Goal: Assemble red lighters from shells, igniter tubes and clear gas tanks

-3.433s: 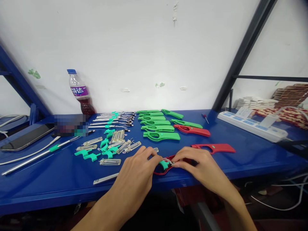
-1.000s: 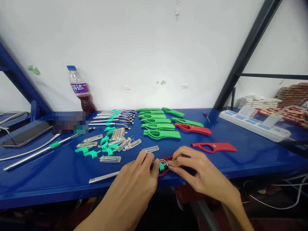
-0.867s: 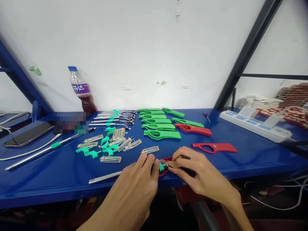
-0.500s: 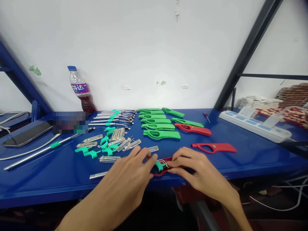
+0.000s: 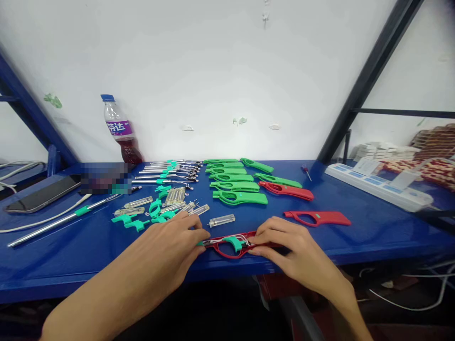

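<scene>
Near the table's front edge lies an open red lighter casing (image 5: 221, 252), with a green trigger (image 5: 233, 244) and white wires (image 5: 239, 236) inside it. My right hand (image 5: 289, 244) grips the casing's handle end, thumb and fingers pinched beside the wires; the rest of the handle is hidden behind it. At the narrow front end, my left hand (image 5: 174, 244) is closed on the lighter tube (image 5: 208, 242), which sits against the casing. Its far end is hidden under the hand. Just behind the casing rests a clear fuel tank (image 5: 222, 220).
Green casings (image 5: 240, 198) stand in rows behind, with red casings (image 5: 325, 218) to the right. Metal tubes (image 5: 152, 182), loose green triggers (image 5: 133, 223) and clear tanks lie left. A bottle (image 5: 122, 132), phone (image 5: 42, 193), screwdriver (image 5: 306, 172) and power strip (image 5: 380, 187) surround them.
My left hand has moved left from the trigger to the casing's front end, uncovering the trigger loop and the wires. My right hand stays at the handle end.
</scene>
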`<state>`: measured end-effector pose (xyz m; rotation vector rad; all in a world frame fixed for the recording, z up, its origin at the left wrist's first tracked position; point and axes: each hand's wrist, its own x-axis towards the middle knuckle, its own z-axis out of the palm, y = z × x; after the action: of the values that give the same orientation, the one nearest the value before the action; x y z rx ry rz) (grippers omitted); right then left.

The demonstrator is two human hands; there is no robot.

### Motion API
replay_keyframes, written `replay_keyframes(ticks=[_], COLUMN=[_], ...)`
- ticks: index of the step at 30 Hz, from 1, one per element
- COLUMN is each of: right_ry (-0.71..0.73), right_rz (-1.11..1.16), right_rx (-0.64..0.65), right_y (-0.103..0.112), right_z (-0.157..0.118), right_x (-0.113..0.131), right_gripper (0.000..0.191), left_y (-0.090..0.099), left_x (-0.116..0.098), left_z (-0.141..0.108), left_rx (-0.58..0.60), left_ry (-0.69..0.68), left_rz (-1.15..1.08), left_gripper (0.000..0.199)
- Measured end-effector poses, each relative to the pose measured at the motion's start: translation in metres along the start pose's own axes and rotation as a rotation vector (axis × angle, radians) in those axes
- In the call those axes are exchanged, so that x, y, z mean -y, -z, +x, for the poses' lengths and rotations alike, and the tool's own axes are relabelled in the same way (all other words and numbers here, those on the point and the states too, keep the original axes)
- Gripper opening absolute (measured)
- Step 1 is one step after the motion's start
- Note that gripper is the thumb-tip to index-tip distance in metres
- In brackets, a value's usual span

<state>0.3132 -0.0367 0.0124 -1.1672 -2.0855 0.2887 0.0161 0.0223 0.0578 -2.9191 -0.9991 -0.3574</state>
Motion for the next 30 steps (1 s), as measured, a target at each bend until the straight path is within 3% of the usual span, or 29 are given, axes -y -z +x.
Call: replay_keyframes(ticks=[4, 15, 23, 30], right_ry=[0.010, 0.018, 0.020, 0.022], right_rz=[0.002, 0.008, 0.004, 0.005], right_rx=[-0.019, -0.037, -0.061, -0.063], right_y=[-0.001, -0.001, 0.000, -0.001], right_z=[-0.001, -0.002, -0.001, -0.002], right_x=[-0.001, -0.002, -0.002, -0.003], right_gripper=[0.007, 0.006, 0.003, 0.004], left_y=[-0.001, -0.011, -0.012, -0.021], left_x=[-0.004, -0.030, -0.035, -0.031], left_z=[0.002, 0.014, 0.019, 0.021], left_rx=[0.115, 0.020, -0.100, -0.102], left_ry=[-0.007, -0.115, -0.173, -0.202], left_rz=[0.025, 0.019, -0.001, 0.052], left_gripper=[0.030, 0.031, 0.022, 0.035])
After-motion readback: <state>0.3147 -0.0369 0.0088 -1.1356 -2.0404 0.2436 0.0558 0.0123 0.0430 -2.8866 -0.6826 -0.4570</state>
